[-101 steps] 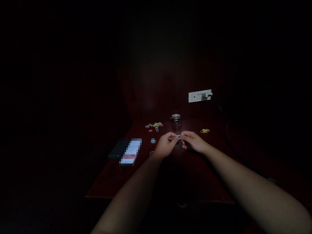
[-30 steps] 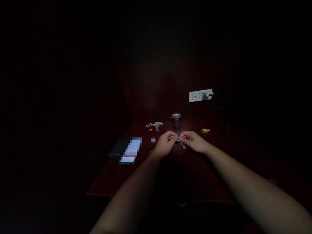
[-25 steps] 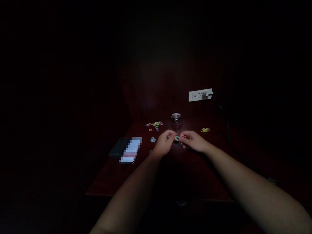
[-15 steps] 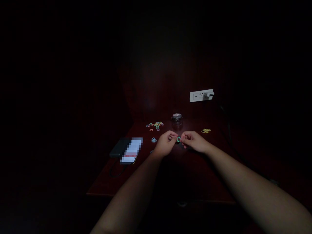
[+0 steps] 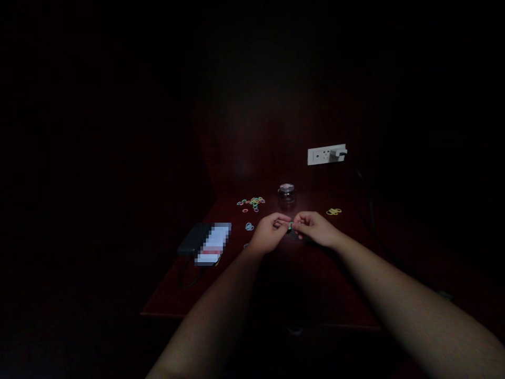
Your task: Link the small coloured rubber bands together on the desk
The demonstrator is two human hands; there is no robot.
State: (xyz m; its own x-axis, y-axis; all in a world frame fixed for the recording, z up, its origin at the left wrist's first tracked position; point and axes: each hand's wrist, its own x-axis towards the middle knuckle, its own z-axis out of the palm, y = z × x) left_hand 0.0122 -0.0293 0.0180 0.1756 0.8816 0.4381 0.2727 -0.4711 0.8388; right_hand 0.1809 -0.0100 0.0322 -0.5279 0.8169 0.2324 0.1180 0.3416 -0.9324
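Just above the dark red table, my left hand (image 5: 271,231) and my right hand (image 5: 314,228) meet fingertip to fingertip. Between them is a small green elastic band (image 5: 291,226), pinched by both hands and partly covered by the fingers. Left of my left hand lie several light-blue bands (image 5: 249,227) in a small cluster. Beyond my right hand sits a small heap of yellow bands (image 5: 333,211). A loose pile of mixed-colour bands (image 5: 255,201) is spread at the back left of the table.
Behind my hands stands a clear lidded jar (image 5: 286,193). A dark box-like device (image 5: 194,239) and a phone with a blurred bright screen (image 5: 213,243) lie at the left, with a cable. A white wall socket (image 5: 326,154) holds a plug. The surroundings are very dark.
My left fingertips have shifted slightly right, closer to my right hand. The green band shows less between the fingers. Everything else is where it was.
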